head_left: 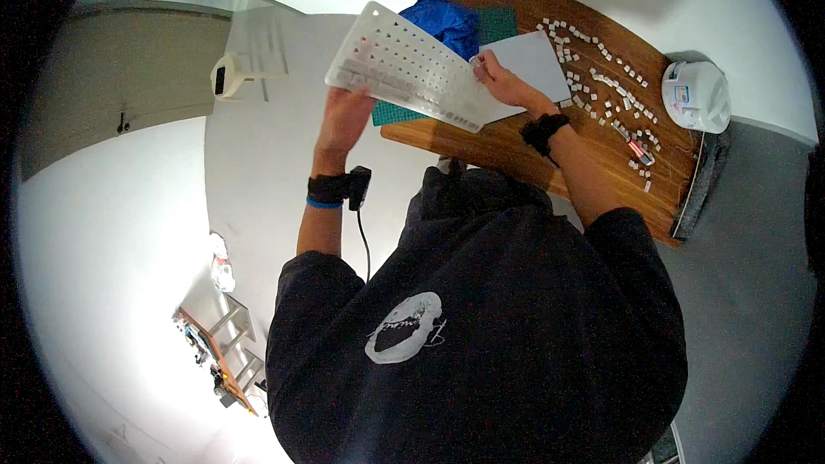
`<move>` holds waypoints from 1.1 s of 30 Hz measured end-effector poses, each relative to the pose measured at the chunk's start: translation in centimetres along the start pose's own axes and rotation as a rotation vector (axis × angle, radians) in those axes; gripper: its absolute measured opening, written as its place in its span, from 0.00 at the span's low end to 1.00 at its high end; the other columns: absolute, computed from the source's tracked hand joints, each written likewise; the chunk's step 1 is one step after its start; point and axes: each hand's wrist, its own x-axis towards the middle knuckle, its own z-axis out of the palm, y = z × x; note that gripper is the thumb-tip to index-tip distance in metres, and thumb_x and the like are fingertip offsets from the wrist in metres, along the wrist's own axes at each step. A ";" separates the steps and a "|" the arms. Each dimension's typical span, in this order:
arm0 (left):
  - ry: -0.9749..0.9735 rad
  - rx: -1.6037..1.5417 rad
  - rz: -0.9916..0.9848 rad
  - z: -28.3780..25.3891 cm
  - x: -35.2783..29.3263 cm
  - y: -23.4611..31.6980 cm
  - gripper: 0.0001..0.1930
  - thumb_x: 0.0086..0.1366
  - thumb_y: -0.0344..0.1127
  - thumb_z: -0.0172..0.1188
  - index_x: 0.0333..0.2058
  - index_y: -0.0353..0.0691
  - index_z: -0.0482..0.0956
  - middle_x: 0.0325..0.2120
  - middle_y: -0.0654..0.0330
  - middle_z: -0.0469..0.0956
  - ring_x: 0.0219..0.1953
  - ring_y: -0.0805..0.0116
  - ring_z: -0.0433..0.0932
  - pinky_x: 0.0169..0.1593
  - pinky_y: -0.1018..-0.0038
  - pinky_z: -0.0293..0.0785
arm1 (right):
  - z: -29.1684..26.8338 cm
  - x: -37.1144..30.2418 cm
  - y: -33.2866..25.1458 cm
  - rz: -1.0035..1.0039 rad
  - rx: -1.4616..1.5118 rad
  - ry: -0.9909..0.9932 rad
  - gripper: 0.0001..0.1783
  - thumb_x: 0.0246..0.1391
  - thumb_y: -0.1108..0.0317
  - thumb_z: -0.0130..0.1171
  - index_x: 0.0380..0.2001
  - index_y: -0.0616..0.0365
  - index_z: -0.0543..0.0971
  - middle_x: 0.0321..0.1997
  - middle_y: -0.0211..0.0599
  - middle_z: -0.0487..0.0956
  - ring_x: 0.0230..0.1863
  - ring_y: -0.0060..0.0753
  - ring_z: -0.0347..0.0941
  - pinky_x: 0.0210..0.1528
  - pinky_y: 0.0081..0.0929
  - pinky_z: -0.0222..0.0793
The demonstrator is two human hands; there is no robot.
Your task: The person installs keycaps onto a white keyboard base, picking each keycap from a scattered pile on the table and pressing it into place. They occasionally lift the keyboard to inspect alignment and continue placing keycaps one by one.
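A white keyboard (pixel 408 69) with its keycaps off is raised and tilted above the near left side of the table. Rows of small openings cover most of it, and a paler strip runs along its near part. My left hand (pixel 345 116) is closed on its near left edge, the thumb lying on top. At the far right edge my right hand (pixel 505 84) is closed, fingers pinched against the keyboard; any small thing between the fingertips is too blurred to see. Many loose white keycaps (pixel 608 84) lie in rows on the table's right half.
On the wooden table (pixel 550 150) lie a green cutting mat (pixel 497 24), a crumpled blue bag or cloth (pixel 447 24), a white sheet (pixel 528 60) and a red and white tool (pixel 638 150). A white tub (pixel 696 94) stands at the right edge.
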 end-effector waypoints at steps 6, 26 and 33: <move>-0.228 0.383 -0.037 5.7 -2.1 -0.1 0.25 0.64 0.35 0.67 0.57 0.34 0.72 0.53 0.51 0.77 0.54 0.63 0.75 0.57 0.68 0.73 | -2.0 0.9 -3.8 -0.051 0.034 0.069 0.19 0.73 0.53 0.41 0.52 0.58 0.60 0.46 0.51 0.73 0.48 0.42 0.73 0.53 0.42 0.68; -0.157 0.681 0.143 6.6 -1.1 -0.3 0.21 0.67 0.41 0.64 0.53 0.34 0.77 0.47 0.51 0.82 0.47 0.63 0.81 0.51 0.67 0.78 | -2.1 -2.6 -9.3 -0.184 0.020 0.368 0.15 0.59 0.60 0.66 0.40 0.58 0.75 0.30 0.31 0.79 0.31 0.22 0.76 0.36 0.24 0.73; -0.112 0.765 0.246 7.0 -1.1 0.9 0.18 0.64 0.38 0.65 0.50 0.35 0.79 0.42 0.51 0.84 0.43 0.61 0.83 0.48 0.68 0.79 | -0.9 -3.2 -10.9 -0.331 0.051 0.333 0.11 0.57 0.68 0.67 0.40 0.56 0.77 0.37 0.30 0.80 0.34 0.23 0.74 0.39 0.24 0.73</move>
